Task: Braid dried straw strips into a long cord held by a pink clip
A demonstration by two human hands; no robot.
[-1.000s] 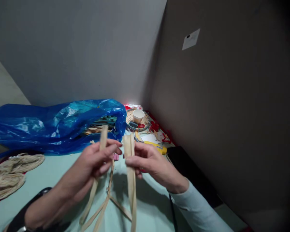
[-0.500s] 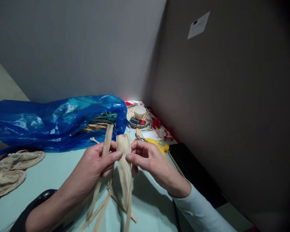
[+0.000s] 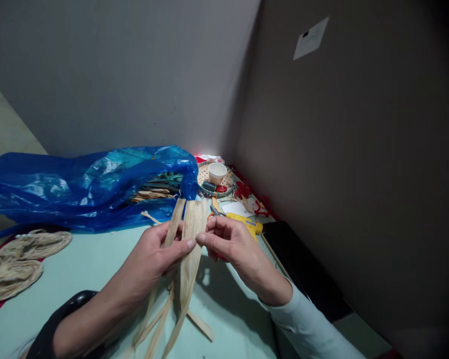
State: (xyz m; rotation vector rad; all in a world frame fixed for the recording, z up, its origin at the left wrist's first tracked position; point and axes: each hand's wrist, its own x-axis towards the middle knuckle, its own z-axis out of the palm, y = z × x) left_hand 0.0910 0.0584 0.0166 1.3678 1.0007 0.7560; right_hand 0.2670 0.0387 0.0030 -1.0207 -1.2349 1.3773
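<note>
Fingertips (image 3: 189,244) meet dead centre. The left hand (image 3: 153,257) and right hand (image 3: 232,244) are both pinched shut on the pale strips (image 3: 194,219) near their tops (a high grip lets the tails dangle free). The tails trail toward six o'clock onto the table (image 3: 97,259). At ten o'clock a blue bag (image 3: 78,184) hides most of its bundle. The strips' lower ends run under the left wrist and out of frame.
</note>
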